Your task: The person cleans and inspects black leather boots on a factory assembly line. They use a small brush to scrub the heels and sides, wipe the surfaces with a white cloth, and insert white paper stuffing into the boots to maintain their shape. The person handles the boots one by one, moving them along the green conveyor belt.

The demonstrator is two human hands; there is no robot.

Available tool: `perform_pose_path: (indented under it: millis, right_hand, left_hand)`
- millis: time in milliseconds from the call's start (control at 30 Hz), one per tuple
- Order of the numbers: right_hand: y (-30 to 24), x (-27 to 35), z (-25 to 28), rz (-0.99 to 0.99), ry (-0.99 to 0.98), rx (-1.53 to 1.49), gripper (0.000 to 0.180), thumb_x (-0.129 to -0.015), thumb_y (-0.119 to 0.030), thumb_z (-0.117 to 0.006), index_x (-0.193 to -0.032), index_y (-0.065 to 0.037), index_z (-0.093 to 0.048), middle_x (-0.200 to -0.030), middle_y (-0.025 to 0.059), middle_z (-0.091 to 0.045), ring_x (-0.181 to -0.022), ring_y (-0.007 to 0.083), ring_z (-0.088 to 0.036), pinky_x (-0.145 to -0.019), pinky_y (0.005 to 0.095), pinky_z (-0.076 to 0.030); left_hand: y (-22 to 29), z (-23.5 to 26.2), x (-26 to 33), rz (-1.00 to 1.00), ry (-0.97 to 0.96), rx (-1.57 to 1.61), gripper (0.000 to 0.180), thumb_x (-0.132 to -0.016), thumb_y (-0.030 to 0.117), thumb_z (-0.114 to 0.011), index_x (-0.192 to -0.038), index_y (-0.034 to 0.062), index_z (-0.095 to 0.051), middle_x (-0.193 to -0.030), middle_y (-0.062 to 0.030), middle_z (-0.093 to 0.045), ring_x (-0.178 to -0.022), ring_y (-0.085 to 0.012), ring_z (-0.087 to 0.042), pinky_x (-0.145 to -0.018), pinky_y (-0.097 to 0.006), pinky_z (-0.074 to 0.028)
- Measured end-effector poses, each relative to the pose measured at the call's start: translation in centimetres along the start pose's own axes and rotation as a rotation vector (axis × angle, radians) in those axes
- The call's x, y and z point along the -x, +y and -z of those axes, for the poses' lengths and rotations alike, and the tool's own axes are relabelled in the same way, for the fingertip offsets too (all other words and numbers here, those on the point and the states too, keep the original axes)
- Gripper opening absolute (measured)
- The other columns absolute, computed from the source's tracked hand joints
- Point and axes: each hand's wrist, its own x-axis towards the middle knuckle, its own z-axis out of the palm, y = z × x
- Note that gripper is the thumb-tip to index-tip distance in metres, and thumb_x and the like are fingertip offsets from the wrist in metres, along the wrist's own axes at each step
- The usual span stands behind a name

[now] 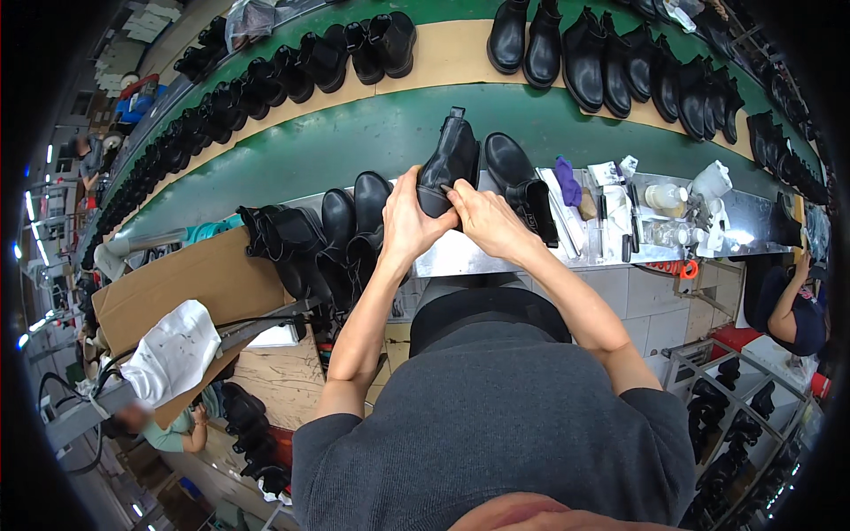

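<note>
Here both hands, left hand (409,221), right hand (485,219), clamped on black boot (450,164); small bottles (666,196) on metal bench (460,257).

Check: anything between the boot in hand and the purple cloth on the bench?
Yes. In the head view, one more black boot lies on the metal bench between the held boot and the purple cloth.

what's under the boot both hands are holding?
Under the held boot lies the metal workbench, with another black boot lying beside it. The hands, left and right, cover the bench directly below.
</note>
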Motion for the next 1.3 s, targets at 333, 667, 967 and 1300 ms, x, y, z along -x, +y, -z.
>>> perform_pose_path:
  millis: [333,667,967,1300]
  right_hand:
    - [0.4,0.4,-0.6,0.033,0.046,-0.044,0.033,-0.103,-0.029,-0.035,-0.090,0.000,-0.042,-0.073,0.0282,-0.058,-0.074,0.0495,-0.056,-0.062,0.0558,-0.040]
    - [0.3,1.3,-0.5,0.081,0.067,-0.016,0.030,-0.103,-0.028,-0.037,-0.090,0.000,-0.040,-0.070,0.0275,-0.057,-0.071,0.0486,-0.056,-0.061,0.0553,-0.040]
    - [1.2,1.9,-1.2,0.091,0.110,-0.099,0.026,-0.102,-0.025,-0.039,-0.092,-0.001,-0.041,-0.074,0.0288,-0.060,-0.071,0.0491,-0.057,-0.061,0.0569,-0.043]
    - [2.7,5.1,2.4,-0.128,0.275,0.099,0.024,-0.098,-0.021,-0.044,-0.095,0.001,-0.052,-0.073,0.0273,-0.062,-0.072,0.0479,-0.061,-0.068,0.0554,-0.047]
  left_hand:
    - [0.5,-0.1,0.7,0.005,0.025,0.008,0.077,-0.060,0.029,-0.082,-0.122,-0.0075,-0.053,-0.112,-0.0253,-0.062,-0.105,-0.0364,-0.062,-0.092,-0.041,-0.048]
    - [1.0,-0.2,1.4,0.024,0.034,0.033,0.077,-0.061,0.028,-0.083,-0.123,-0.0058,-0.052,-0.113,-0.0241,-0.061,-0.104,-0.0364,-0.062,-0.090,-0.041,-0.049]
    - [1.3,-0.5,1.9,0.017,0.059,-0.003,0.080,-0.062,0.030,-0.083,-0.124,-0.0081,-0.049,-0.113,-0.0252,-0.060,-0.104,-0.0379,-0.062,-0.089,-0.043,-0.049]
    - [2.4,-1.6,4.3,-0.135,0.213,0.027,0.102,-0.063,0.020,-0.082,-0.142,-0.0110,-0.026,-0.115,-0.0257,-0.059,-0.106,-0.0377,-0.059,-0.092,-0.041,-0.047]
